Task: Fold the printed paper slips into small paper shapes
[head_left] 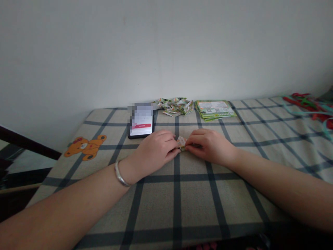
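Note:
Between my two hands, low over the checked tablecloth, is a small piece of folded printed paper (181, 141), white and orange with some green. My left hand (158, 150), with a silver bangle on its wrist, pinches the paper's left side. From the other side my right hand (209, 145) has its fingertips closed on the right edge. Fingers cover much of the paper, so its full shape is hidden. Just beyond lie a pile of folded paper pieces (178, 106) and a stack of flat green printed sheets (215, 109).
A phone (142, 121) with a lit, partly blurred screen lies beyond my left hand. An orange bear cutout (85, 147) is at the table's left. Red, green and pale blue ribbons (309, 107) lie at the far right. A wall (166, 48) borders the tablecloth (161, 205) at the back.

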